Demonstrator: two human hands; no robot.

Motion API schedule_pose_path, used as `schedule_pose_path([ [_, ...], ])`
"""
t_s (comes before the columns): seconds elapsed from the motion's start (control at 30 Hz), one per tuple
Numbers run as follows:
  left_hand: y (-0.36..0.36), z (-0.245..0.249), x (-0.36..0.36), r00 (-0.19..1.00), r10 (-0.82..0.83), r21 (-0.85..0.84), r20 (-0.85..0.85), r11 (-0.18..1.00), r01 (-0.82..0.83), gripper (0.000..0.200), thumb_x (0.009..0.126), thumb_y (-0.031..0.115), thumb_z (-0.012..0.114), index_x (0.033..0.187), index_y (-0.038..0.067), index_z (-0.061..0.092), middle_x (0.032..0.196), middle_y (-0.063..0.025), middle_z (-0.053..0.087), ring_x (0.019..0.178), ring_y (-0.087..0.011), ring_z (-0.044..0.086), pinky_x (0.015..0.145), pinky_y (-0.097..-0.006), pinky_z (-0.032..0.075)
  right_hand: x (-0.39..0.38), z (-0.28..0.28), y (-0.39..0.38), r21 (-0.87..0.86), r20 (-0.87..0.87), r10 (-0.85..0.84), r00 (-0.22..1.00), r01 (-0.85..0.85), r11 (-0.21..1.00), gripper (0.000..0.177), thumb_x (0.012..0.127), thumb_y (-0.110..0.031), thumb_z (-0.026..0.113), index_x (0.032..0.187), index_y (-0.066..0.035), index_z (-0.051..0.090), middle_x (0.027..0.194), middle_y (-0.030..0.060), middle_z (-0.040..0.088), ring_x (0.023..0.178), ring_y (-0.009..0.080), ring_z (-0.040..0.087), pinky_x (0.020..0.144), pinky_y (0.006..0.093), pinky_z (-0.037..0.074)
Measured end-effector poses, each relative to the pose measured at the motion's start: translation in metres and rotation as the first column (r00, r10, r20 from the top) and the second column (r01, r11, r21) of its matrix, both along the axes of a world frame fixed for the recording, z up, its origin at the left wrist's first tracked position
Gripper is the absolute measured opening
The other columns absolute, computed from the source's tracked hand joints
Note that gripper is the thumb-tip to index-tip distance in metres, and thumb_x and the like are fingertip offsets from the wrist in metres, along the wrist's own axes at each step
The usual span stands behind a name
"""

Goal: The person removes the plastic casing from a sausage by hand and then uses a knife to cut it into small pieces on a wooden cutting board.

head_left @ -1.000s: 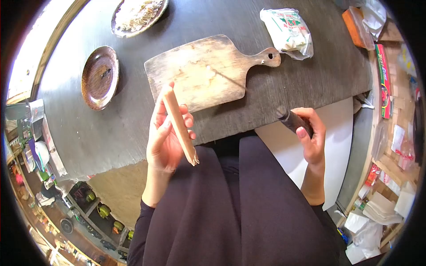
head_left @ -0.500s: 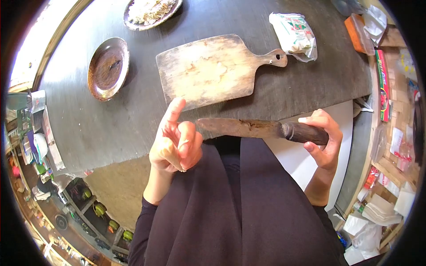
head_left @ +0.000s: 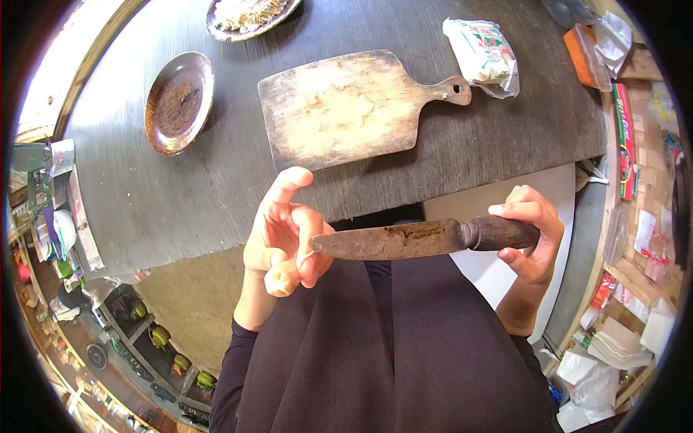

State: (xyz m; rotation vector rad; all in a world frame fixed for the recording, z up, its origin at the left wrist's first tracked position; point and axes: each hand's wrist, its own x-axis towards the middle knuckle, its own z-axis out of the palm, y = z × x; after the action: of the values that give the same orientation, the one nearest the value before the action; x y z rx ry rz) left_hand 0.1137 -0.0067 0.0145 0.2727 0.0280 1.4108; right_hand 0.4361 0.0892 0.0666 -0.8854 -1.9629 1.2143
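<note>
My right hand (head_left: 530,234) holds the dark wooden handle of a knife (head_left: 393,240), fingers above and thumb below. The worn brown blade lies level in front of my dark clothing and points left. Its tip is at the fingers of my left hand (head_left: 285,234). Between that hand's thumb and curled fingers shows a small pale yellowish piece (head_left: 282,280), partly covered, while the index finger sticks up and bends. Beyond both hands a worn wooden cutting board (head_left: 339,112) lies on the dark table (head_left: 209,209), its handle to the right.
An oval brown dish (head_left: 179,105) stands left of the board. Behind it is a plate of pale shredded food (head_left: 245,16). A white printed plastic packet (head_left: 482,58) lies by the board's handle. Shelves with boxes and bags (head_left: 621,346) line the right side.
The knife has moved lower and slightly right, its tip now against the left fingers. My left hand has turned, its index finger bending more, and the pale piece has come into view.
</note>
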Motion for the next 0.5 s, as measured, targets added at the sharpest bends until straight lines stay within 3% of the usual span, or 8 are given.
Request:
schedule_pose_path([
  [0.03,-0.0006,0.0001,-0.0014,1.0,-0.006,-0.007,-0.024,1.0,0.006,0.093,0.085,0.008,0.079,0.157,0.004,0.021,0.079,-0.0171,0.068,0.065,-0.0254,0.068,0.051,-0.0318,0.052,0.0002,0.0008,0.0009,-0.001,0.0,0.0,1.0,0.0,1.0,0.051,0.076,-0.041,0.081,0.101,0.002,0.068,0.078,0.0075,0.056,0.071,0.0178,0.049,0.063,0.0315,0.036],
  [0.1,-0.0019,-0.0011,-0.0041,0.999,-0.013,-0.014,-0.049,1.0,0.012,0.094,0.085,0.009,0.08,0.157,0.004,0.02,0.079,-0.0177,0.068,0.065,-0.0256,0.068,0.052,-0.0322,0.052,0.0005,0.0033,0.0036,0.011,-0.008,0.038,0.999,-0.038,0.999,0.05,0.071,-0.035,0.085,0.103,0.001,0.071,0.084,0.011,0.068,0.07,0.0179,0.055,0.063,0.0305,0.042],
  [0.2,-0.0044,-0.0044,-0.0063,0.993,-0.023,-0.021,-0.114,1.0,0.021,0.095,0.085,0.009,0.08,0.157,0.003,0.018,0.08,-0.0181,0.068,0.065,-0.026,0.068,0.052,-0.0335,0.052,-0.0007,0.0021,0.0018,-0.007,-0.005,0.036,0.999,-0.036,0.999,0.051,0.077,-0.041,0.081,0.102,0.002,0.068,0.08,0.0083,0.058,0.071,0.018,0.05,0.063,0.0318,0.036],
  [0.5,0.0018,-0.0024,-0.0043,0.998,-0.013,0.02,-0.062,1.0,0.015,0.096,0.084,0.008,0.08,0.157,0.002,0.017,0.08,-0.018,0.068,0.065,-0.0261,0.068,0.053,-0.0341,0.052,0.002,0.0015,-0.0008,-0.045,-0.018,-0.056,0.998,0.055,0.997,0.052,0.08,-0.043,0.079,0.102,0.002,0.067,0.08,0.008,0.057,0.073,0.0181,0.05,0.064,0.0319,0.037],
])
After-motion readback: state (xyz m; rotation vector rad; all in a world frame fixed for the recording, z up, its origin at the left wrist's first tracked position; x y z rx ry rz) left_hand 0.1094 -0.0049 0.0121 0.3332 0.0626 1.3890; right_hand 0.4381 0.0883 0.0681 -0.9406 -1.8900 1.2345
